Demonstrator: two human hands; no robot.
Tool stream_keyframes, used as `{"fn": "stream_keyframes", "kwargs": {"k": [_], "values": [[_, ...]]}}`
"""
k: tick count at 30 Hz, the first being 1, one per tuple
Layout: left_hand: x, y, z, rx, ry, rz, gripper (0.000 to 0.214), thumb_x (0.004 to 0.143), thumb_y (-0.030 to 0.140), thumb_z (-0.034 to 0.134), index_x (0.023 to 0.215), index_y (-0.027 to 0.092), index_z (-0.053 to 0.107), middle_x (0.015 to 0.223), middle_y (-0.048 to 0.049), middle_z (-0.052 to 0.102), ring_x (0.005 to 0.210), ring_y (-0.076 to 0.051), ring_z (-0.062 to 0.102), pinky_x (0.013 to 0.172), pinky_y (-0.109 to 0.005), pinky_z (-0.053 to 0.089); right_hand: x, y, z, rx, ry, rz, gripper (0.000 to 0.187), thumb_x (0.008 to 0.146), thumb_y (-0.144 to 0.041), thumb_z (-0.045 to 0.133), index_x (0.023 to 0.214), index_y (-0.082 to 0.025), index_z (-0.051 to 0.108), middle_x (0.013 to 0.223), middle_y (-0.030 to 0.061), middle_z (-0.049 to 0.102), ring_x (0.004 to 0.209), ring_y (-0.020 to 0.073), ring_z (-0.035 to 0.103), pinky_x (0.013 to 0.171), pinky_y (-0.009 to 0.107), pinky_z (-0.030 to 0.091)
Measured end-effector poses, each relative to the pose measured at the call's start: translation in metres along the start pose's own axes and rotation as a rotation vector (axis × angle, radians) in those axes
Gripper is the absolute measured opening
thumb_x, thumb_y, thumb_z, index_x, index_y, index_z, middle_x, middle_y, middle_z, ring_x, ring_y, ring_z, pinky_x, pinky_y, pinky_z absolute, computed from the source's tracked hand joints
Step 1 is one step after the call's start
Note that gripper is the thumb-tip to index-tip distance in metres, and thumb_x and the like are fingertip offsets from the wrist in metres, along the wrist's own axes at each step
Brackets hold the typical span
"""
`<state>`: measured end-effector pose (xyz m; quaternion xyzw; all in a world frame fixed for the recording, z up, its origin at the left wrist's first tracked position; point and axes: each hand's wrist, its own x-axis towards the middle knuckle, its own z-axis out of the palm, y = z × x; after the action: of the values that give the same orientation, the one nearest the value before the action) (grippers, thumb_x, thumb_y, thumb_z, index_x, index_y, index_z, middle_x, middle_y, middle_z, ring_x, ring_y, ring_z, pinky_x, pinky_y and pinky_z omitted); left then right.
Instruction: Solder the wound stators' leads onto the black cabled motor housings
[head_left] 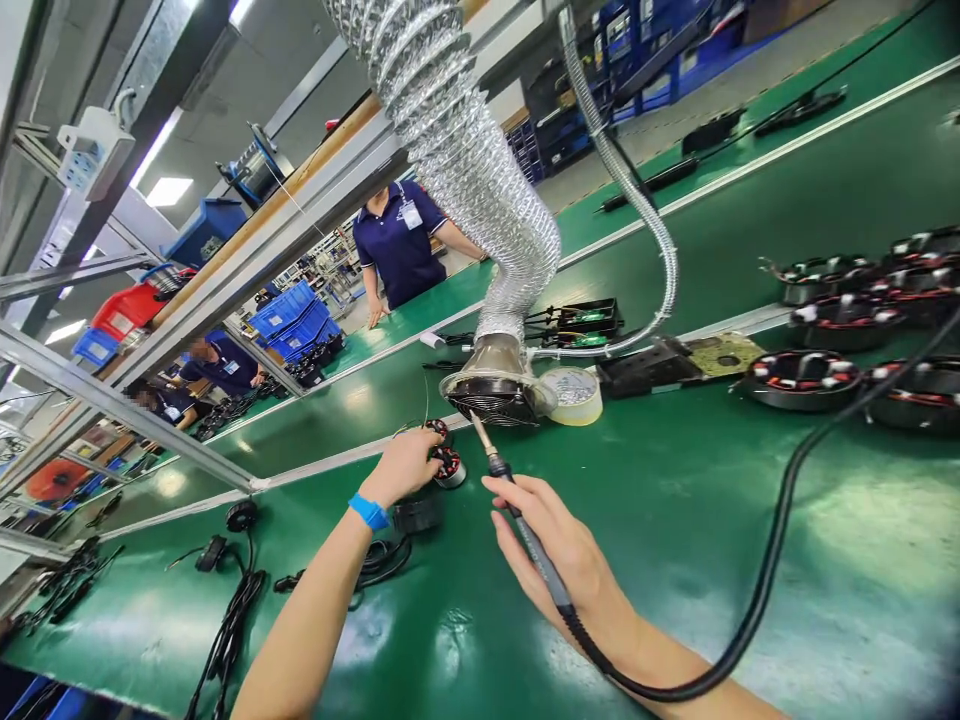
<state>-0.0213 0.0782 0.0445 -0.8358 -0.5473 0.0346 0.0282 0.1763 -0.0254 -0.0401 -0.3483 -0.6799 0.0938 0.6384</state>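
My right hand (562, 545) is closed around the grey handle of a soldering iron (534, 545), holding it like a pen. The iron's tip points up and left, close under the black grille of the fume extraction hood (495, 385). My left hand (405, 465), with a blue wristband, reaches to a small round motor stator (450, 467) with red and black windings in a silver ring. Its fingers are bent at the stator's left edge, and the fingertips are partly hidden. A second similar part (436, 428) sits just behind. A black cable (386, 562) lies coiled near my left wrist.
A roll of tape (571, 395) stands beside the hood. Several larger wound rings (804, 378) sit at the right. The iron's thick black cord (772, 560) arcs over the bench. Cables (236, 610) lie at left. A co-worker (397, 245) stands across the line.
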Motion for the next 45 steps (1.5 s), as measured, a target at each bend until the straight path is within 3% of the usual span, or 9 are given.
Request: {"fn": "stream_keyframes", "kwargs": {"k": [11, 16, 22, 27, 31, 34, 37, 41, 45], "values": [[0.038, -0.016, 0.009, 0.155, -0.072, -0.147, 0.027, 0.082, 0.023, 0.062, 0.108, 0.026, 0.057, 0.104, -0.0053, 0.072, 0.103, -0.026, 0.067, 0.081, -0.031, 0.048, 0.002, 0.001, -0.003, -0.008, 0.05, 0.017, 0.038, 0.096, -0.009, 0.05, 0.131, -0.022, 0.055, 0.109, 0.0096, 0.061, 0.085, 0.0149, 0.069, 0.076, 0.027, 0.059], [0.058, -0.063, -0.002, 0.222, -0.053, -0.309, 0.022, 0.084, 0.022, 0.059, 0.106, 0.023, 0.059, 0.105, -0.0087, 0.071, 0.101, -0.027, 0.067, 0.08, -0.033, 0.049, 0.003, -0.002, -0.005, -0.003, 0.064, 0.021, 0.039, 0.096, -0.007, 0.049, 0.131, -0.022, 0.055, 0.111, 0.0109, 0.061, 0.088, 0.0154, 0.069, 0.077, 0.026, 0.059], [0.118, -0.12, -0.028, 0.282, 0.0, -0.487, 0.027, 0.086, 0.013, 0.056, 0.113, 0.016, 0.06, 0.111, -0.0167, 0.069, 0.106, -0.03, 0.066, 0.084, -0.036, 0.05, 0.0, -0.001, -0.003, -0.049, 0.075, 0.028, 0.042, 0.095, -0.006, 0.052, 0.133, -0.021, 0.055, 0.114, 0.013, 0.06, 0.091, 0.016, 0.069, 0.076, 0.026, 0.059], [0.16, -0.122, -0.009, 0.25, -0.012, -0.552, 0.032, 0.096, 0.029, 0.058, 0.123, 0.013, 0.058, 0.117, -0.0133, 0.066, 0.106, -0.024, 0.065, 0.09, -0.041, 0.054, -0.001, 0.007, -0.004, -0.092, 0.118, 0.023, 0.037, 0.096, -0.011, 0.051, 0.131, -0.02, 0.057, 0.112, 0.0124, 0.061, 0.087, 0.0152, 0.07, 0.072, 0.023, 0.059], [0.169, -0.123, 0.001, 0.207, -0.026, -0.58, 0.037, 0.096, 0.038, 0.06, 0.124, 0.015, 0.059, 0.12, -0.0103, 0.063, 0.104, -0.022, 0.064, 0.09, -0.043, 0.056, -0.001, 0.008, -0.005, -0.114, 0.067, 0.074, 0.036, 0.097, -0.016, 0.052, 0.131, -0.024, 0.057, 0.111, 0.0113, 0.062, 0.085, 0.0157, 0.071, 0.068, 0.022, 0.059], [0.157, -0.138, -0.011, 0.2, -0.012, -0.604, 0.037, 0.096, 0.039, 0.059, 0.124, 0.015, 0.06, 0.123, -0.0105, 0.063, 0.107, -0.022, 0.063, 0.092, -0.044, 0.055, 0.0, 0.006, -0.007, -0.097, 0.053, 0.11, 0.037, 0.097, -0.017, 0.051, 0.132, -0.026, 0.057, 0.111, 0.0094, 0.061, 0.083, 0.0157, 0.071, 0.068, 0.023, 0.058], [0.12, -0.156, -0.023, 0.209, -0.022, -0.635, 0.038, 0.098, 0.042, 0.053, 0.121, 0.014, 0.062, 0.125, -0.0151, 0.064, 0.113, -0.025, 0.063, 0.095, -0.042, 0.052, 0.002, 0.003, -0.007, -0.076, 0.044, 0.092, 0.037, 0.097, -0.017, 0.054, 0.133, -0.026, 0.057, 0.11, 0.0081, 0.062, 0.082, 0.0148, 0.071, 0.068, 0.023, 0.057], [0.034, -0.163, -0.019, 0.212, -0.107, -0.69, 0.05, 0.099, 0.053, 0.042, 0.107, 0.012, 0.07, 0.118, -0.0245, 0.068, 0.114, -0.032, 0.065, 0.09, -0.035, 0.05, 0.005, -0.004, -0.008, -0.044, 0.055, 0.059, 0.036, 0.097, -0.019, 0.056, 0.133, -0.025, 0.057, 0.108, 0.0071, 0.063, 0.083, 0.0148, 0.069, 0.072, 0.025, 0.055], [-0.06, -0.153, 0.001, 0.158, -0.254, -0.701, 0.072, 0.086, 0.078, 0.041, 0.085, 0.013, 0.072, 0.098, -0.0227, 0.073, 0.098, -0.035, 0.07, 0.079, -0.035, 0.051, 0.006, -0.013, -0.01, -0.012, 0.031, 0.092, 0.034, 0.097, -0.02, 0.058, 0.131, -0.025, 0.058, 0.11, 0.0067, 0.063, 0.088, 0.0168, 0.069, 0.08, 0.029, 0.054]]}}
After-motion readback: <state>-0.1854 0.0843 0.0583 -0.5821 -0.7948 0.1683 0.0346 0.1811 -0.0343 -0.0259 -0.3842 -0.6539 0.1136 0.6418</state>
